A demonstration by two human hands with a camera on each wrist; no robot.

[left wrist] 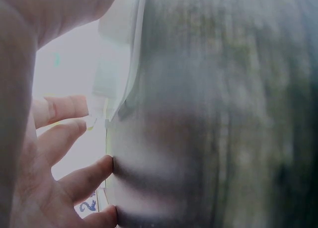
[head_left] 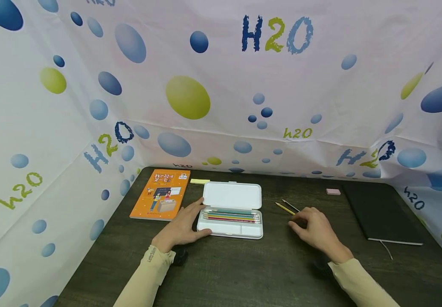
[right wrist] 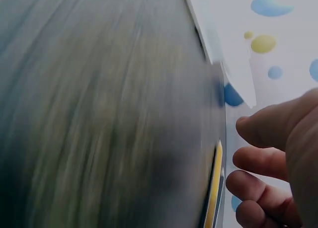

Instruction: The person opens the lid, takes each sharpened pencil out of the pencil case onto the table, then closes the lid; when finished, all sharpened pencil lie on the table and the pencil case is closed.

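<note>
A white pencil case lies with its lid folded back. Several coloured pencils rest side by side in it. My left hand spans the case's left side, thumb at the front corner and fingers spread towards the back. On the table to the right lie a yellow pencil and a thinner, darker pencil, tips pointing up and left. My right hand hovers by their rear ends, fingers loosely bent. The right wrist view shows a gap between its fingertips and the yellow pencil.
An orange book lies at the back left, a yellow strip beside it. A pink eraser and a black notebook with a ribbon are on the right. Printed sheeting encloses the table's back and sides.
</note>
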